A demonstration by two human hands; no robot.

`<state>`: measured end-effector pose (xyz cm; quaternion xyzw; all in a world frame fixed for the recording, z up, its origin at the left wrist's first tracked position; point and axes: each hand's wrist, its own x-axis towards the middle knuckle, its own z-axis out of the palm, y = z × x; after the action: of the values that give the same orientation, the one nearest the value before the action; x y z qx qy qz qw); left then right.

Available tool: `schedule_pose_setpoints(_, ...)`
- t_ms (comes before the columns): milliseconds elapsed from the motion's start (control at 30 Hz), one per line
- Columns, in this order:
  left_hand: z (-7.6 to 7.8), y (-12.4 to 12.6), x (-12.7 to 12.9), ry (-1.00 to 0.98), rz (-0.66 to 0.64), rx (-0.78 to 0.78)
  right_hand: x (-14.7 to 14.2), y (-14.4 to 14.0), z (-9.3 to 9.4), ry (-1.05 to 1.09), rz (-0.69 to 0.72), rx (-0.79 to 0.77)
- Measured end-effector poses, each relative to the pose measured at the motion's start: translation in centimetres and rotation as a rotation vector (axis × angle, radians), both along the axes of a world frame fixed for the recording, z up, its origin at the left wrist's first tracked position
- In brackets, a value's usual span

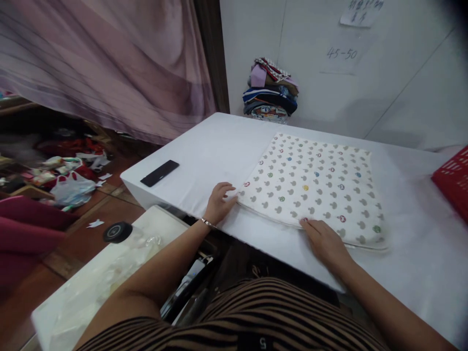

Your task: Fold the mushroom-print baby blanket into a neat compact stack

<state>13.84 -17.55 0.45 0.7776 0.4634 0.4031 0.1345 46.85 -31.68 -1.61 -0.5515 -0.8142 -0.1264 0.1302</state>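
Two hands rest on a folded patterned cloth (pixel 312 187) that lies flat on the white bench (pixel 219 146). Left hand (pixel 219 201), with a thin bracelet (pixel 208 223) at the wrist, has its fingers curled loosely at the cloth's near left corner, fingertips touching the edge; whether it pinches the fabric cannot be told. Right hand (pixel 326 242) lies open and palm down on the cloth's near edge, fingers spread flat against it. That cloth is pale with rows of small grey motifs and a few coloured ones, folded into a rough square in the middle of the bench. A black phone (pixel 160 173) lies near the bench's left corner, well apart from the cloth. At the far edge, against the white wall, stands a stack of folded clothes (pixel 270 92). A red basket (pixel 453 180) shows at the right edge. Below the left arm sits a pale board (pixel 95 278) bearing a black round object (pixel 117 232). Beyond, a mauve curtain (pixel 109 63) hangs above a littered floor (pixel 109 204).
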Motion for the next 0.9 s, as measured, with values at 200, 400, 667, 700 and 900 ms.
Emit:
schedule_pose_setpoints(200,0.0,-0.5,-1.5,0.071,0.028,-0.231,0.1,0.0,-0.2,0.0,-0.013,-0.02)
schedule_pose_setpoints(400,0.0,-1.0,0.6,0.226,0.02,-0.211,0.1,0.0,0.1,0.024,-0.001,-0.033)
schedule_pose_setpoints(667,-0.2,-0.9,2.2,0.237,0.087,-0.181,0.0,-0.1,0.4,0.075,0.016,-0.019)
schedule_pose_setpoints(700,-0.2,-0.9,2.3,0.231,0.099,-0.19,0.0,-0.1,0.4,0.078,0.008,-0.021)
schedule_pose_setpoints(900,0.8,0.1,2.0,0.132,0.135,-0.288,-0.1,0.0,0.3,0.043,-0.001,0.011)
